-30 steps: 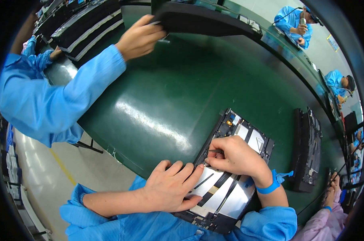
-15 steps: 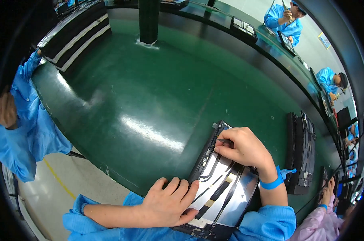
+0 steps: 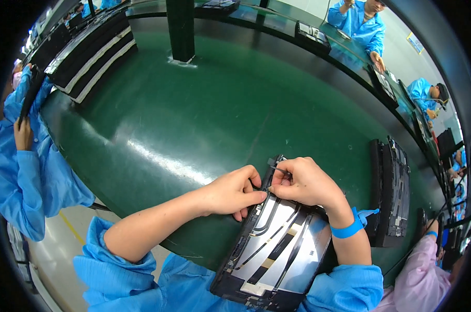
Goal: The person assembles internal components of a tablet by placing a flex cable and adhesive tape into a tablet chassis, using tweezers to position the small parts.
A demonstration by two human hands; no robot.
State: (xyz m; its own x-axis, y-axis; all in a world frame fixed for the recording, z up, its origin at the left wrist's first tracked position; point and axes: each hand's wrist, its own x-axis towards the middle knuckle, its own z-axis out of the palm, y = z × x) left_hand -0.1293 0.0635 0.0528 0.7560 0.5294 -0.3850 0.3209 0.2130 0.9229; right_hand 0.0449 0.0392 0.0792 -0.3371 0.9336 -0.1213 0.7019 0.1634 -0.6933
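Note:
A flat electronic device point(image 3: 308, 239) with a black frame, a silver metal plate and several dark ribbon cables lies tilted before me, at the table's near edge. My left hand point(image 3: 233, 192) is closed at its upper left edge, thumb on the black rim and fingers curled along the outer side. Close beside it, my right hand point(image 3: 305, 182) pinches a thin dark tool point(image 3: 278, 168) over the same rim, near the upper corner. Its tip and the spot it meets are too small to make out. A blue wrist strap point(image 3: 348, 227) circles my right wrist.
The green table point(image 3: 204, 119) holds a stack of black devices point(image 3: 394, 192) on the right and a pile of black slabs with white layers point(image 3: 97, 57) far left. A dark post point(image 3: 181, 31) rises behind. Blue-clad co-workers point(image 3: 33, 171) stand left and far right; a pink sleeve point(image 3: 420, 268) shows lower right.
My left hand has moved up from the device's lower left side to its upper rim, next to my right hand. The right hand has shifted slightly left. The co-worker at left now holds a black panel.

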